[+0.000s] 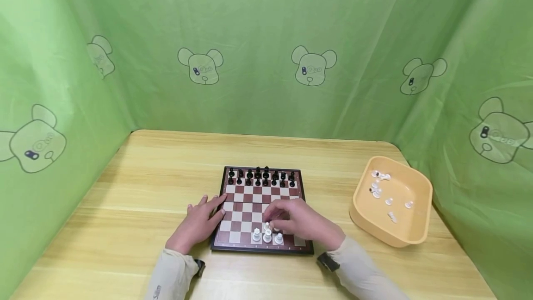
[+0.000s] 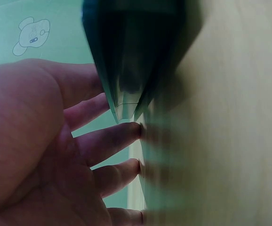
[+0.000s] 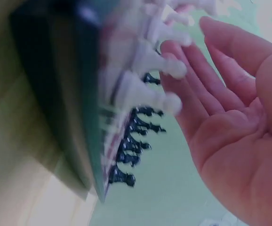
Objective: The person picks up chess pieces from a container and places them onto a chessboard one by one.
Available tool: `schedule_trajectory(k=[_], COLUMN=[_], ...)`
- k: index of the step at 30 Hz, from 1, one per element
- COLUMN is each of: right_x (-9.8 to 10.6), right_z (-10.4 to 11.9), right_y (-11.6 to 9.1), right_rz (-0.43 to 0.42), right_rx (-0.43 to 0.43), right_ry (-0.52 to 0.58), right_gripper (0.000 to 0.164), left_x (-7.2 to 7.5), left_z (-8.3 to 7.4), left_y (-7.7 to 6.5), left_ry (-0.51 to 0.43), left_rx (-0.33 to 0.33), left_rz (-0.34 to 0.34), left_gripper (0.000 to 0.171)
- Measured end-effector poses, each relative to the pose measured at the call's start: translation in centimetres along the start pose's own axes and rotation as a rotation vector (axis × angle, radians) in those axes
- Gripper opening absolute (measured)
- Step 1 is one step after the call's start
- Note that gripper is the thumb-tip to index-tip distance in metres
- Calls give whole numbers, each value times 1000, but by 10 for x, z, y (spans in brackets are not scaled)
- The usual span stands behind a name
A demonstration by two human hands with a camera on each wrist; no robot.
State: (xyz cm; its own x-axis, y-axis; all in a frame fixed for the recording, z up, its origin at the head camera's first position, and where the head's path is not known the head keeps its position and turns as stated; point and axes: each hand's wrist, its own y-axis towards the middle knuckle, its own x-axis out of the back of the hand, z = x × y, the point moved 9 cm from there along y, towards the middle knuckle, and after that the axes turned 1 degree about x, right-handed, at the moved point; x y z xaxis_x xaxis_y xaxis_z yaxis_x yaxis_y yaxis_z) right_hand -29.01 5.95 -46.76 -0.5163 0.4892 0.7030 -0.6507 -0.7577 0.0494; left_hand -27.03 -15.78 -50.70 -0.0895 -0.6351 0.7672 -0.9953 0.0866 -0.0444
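Note:
A folding chessboard (image 1: 235, 226) lies on the table with two rows of black chess pieces (image 1: 257, 176) along its far side. Several white chess pieces (image 1: 268, 236) stand near the front edge. My left hand (image 1: 196, 226) rests at the board's left side, fingers spread, with fingertips on its border; the left wrist view shows them against the board's edge. Over the white pieces is my right hand (image 1: 297, 219), its thumb and fingers around a small white pawn (image 1: 267, 226). The right wrist view is blurred, and the fingers' contact with the pawn is partly hidden.
To the right of the board stands an orange plastic bin (image 1: 410, 233) with several loose white pieces (image 1: 389, 201) in it, and a few dark spots among them. Green fabric (image 1: 258, 101) with bear-head prints walls the wooden table (image 1: 166, 161) at the back and sides.

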Motion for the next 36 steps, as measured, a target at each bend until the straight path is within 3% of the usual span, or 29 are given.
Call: schedule_trajectory(k=[14, 20, 24, 30, 36], right_x=[65, 111, 148, 192, 211], right_z=[-33, -47, -54, -82, -120], right_y=[-37, -62, -80, -104, -117], right_rz=[-231, -327, -368, -325, -206], right_rx=[-157, -243, -279, -415, -546], right_ry=[-24, -71, -189, -391, -450], right_gripper=[21, 23, 26, 40, 48], left_x=[0, -3, -5, -2, 0], left_z=[1, 2, 4, 3, 3], left_y=[1, -2, -3, -3, -3], left_ry=[4, -5, -8, -10, -9], left_rx=[-8, -7, -2, -22, -21], left_rz=[-11, -16, -15, -28, -30], left_gripper=[49, 48, 48, 47, 47])
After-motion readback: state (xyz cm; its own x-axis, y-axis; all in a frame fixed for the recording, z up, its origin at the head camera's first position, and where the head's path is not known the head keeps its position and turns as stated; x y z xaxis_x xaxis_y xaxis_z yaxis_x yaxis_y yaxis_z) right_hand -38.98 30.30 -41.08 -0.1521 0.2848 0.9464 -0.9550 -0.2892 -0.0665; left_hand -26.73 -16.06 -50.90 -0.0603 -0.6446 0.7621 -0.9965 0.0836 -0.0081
